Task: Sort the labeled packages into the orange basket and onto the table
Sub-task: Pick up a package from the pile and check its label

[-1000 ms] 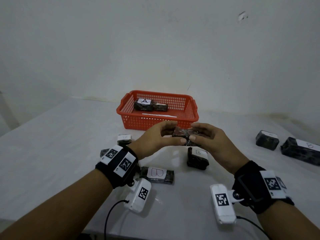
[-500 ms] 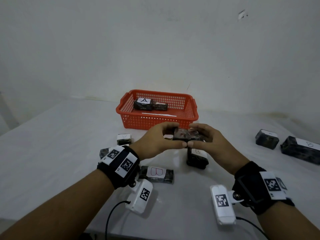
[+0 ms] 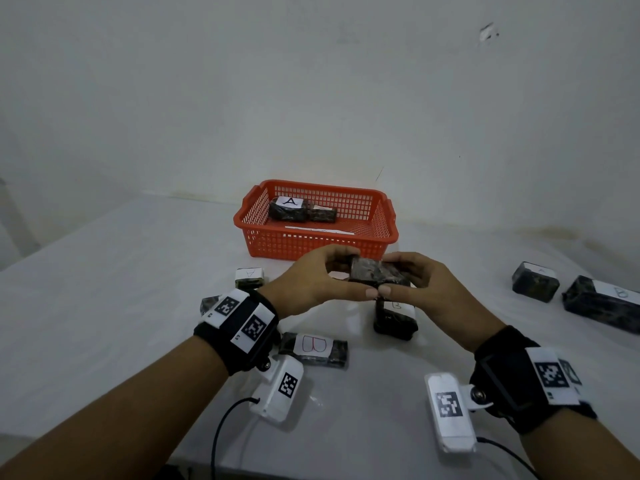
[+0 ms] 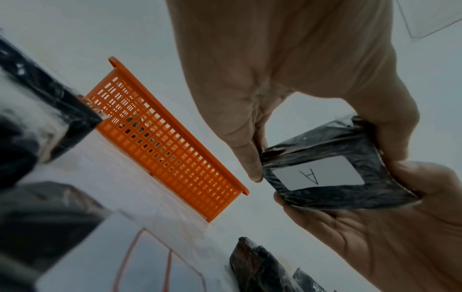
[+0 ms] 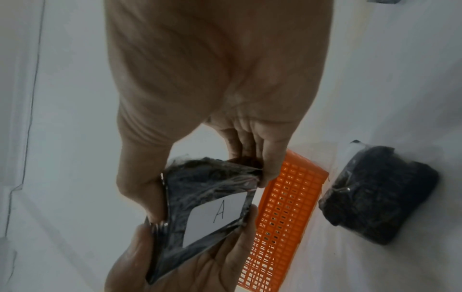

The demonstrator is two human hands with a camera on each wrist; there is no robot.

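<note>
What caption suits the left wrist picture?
Both hands grip a black plastic-wrapped package labelled A near the orange plastic basket.

**Non-task items in view**

Background: a plain white wall [image 3: 311, 98] behind and above the fingers [image 3: 349, 252]. It has a chipped mark [image 3: 487, 32] high up, to the right of the fingers. A thin dark hairline [image 3: 379, 173] lies above them. Brownish staining [image 3: 571, 233] runs along the wall foot, right of the fingers. Nearer than the fingers are two black wrist straps [image 3: 239, 323] [image 3: 540, 379] with square-coded tags. A white camera unit [image 3: 278, 389] [image 3: 450, 410] hangs below each, with a dark cable [image 3: 221, 431] attached.
</note>
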